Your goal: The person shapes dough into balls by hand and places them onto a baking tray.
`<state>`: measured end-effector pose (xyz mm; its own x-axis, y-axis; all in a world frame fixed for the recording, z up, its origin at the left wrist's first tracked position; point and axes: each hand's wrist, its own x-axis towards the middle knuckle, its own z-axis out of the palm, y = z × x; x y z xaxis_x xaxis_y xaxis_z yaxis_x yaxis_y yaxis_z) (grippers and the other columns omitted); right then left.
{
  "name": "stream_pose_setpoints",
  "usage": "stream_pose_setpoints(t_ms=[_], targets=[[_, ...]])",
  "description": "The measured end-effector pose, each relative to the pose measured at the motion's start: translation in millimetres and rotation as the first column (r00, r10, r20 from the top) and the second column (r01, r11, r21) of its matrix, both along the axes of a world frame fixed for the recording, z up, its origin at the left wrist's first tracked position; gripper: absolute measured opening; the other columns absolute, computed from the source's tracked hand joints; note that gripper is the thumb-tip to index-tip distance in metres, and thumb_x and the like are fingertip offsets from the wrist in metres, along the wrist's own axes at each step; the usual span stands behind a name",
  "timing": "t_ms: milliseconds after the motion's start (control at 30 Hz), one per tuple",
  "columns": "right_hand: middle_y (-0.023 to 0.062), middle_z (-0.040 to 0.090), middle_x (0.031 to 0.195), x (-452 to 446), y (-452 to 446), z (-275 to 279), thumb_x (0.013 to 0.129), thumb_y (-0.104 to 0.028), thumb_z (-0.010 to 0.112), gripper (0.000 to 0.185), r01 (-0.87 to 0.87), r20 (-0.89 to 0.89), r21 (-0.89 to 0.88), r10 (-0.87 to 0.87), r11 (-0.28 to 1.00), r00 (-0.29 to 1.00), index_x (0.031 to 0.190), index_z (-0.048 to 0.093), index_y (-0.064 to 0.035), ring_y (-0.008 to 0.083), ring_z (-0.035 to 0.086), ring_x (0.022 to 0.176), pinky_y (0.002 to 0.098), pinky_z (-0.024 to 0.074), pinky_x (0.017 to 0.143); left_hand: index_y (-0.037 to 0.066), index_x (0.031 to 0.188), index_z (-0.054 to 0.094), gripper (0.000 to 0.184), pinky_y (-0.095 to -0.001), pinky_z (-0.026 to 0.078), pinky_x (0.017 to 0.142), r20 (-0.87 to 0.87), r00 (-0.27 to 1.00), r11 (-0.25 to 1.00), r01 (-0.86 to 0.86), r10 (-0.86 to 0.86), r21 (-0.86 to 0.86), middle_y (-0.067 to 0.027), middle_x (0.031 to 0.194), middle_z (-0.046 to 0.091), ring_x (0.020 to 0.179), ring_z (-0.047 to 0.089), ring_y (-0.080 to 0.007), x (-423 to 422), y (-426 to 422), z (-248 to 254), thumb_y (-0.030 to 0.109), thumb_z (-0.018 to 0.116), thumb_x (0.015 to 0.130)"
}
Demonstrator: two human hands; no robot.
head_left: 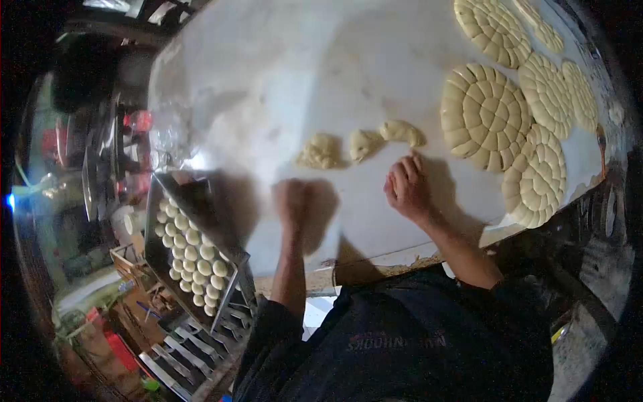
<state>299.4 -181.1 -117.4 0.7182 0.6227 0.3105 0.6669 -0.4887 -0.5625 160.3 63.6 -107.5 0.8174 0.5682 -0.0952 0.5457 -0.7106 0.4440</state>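
On the pale work surface, my left hand is blurred by motion, below a lumpy piece of dough; its fingers cannot be made out. Farther right my right hand has its fingers curled together, with a small bit of dough at the fingertips. Just above it lie two joined-looking dough pieces, a middle one and a curved one. Several flat dough rounds cut into segments, one of them large, lie at the right.
A metal tray with several rows of small dough balls stands at the left, beside the table edge. Red-labelled bottles are behind it. Slatted metal racks lie below the tray. The table's front edge runs before my body.
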Motion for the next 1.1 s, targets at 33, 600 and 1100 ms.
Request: stream_pose_setpoints(t_ms=[33, 600, 1100], targets=[[0.0167, 0.051, 0.090, -16, -6, -3, 0.075, -0.007, 0.059, 0.015, -0.022, 0.005, 0.000, 0.022, 1.000, 1.000, 0.087, 0.053, -0.0004, 0.0390, 0.052, 0.090, 0.0537, 0.0361, 0.103, 0.005, 0.096, 0.061, 0.019, -0.0423, 0.047, 0.074, 0.101, 0.992, 0.997, 0.066, -0.069, 0.031, -0.0124, 0.098, 0.060, 0.090, 0.057, -0.0285, -12, -9, -4, 0.017, 0.063, 0.081], [0.0137, 0.058, 0.092, -51, -6, -17, 0.088, -0.010, 0.057, 0.009, 0.065, 0.071, -0.063, -0.060, 0.996, 0.996, 0.091, 0.057, -0.0016, 0.0315, 0.053, 0.092, 0.0433, 0.0410, 0.085, 0.005, 0.114, 0.058, 0.028, -0.0388, 0.045, 0.092, 0.410, 0.907, 0.993, 0.116, -0.094, -0.028, -0.0144, 0.108, 0.059, 0.100, 0.058, -0.0300, -101, 10, -45, 0.016, 0.054, 0.089], [0.0155, 0.059, 0.113, -227, 391, 206, 0.080, -0.009, 0.071, 0.038, -0.716, -0.182, 0.109, 0.722, 0.689, 0.667, 0.116, 0.059, -0.0025, 0.0274, 0.062, 0.098, 0.0354, 0.0499, 0.089, 0.016, 0.118, 0.059, 0.041, -0.0476, 0.031, 0.097, -0.104, 0.955, 0.891, -0.215, 0.277, 0.400, -0.0052, 0.112, 0.063, 0.104, 0.060, -0.0246, -398, 396, 113, 0.015, 0.066, 0.078]])
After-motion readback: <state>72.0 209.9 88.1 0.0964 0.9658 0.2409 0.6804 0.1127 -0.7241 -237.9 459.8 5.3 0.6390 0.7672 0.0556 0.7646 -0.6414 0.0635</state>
